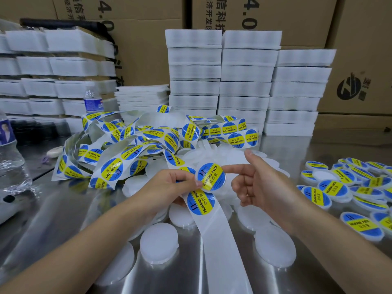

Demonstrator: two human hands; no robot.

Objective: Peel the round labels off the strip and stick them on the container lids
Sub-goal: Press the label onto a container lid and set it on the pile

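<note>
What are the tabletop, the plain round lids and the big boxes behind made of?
The tabletop looks like brushed stainless steel: grey, with streaky reflections. The plain lids seem to be translucent whitish plastic, matte. The boxes look like brown printed cardboard, probably corrugated, though no cut edge shows.

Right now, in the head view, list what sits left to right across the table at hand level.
In order: water bottle → tangled label strip → left hand → round label → right hand → pile of labelled lids.
</note>
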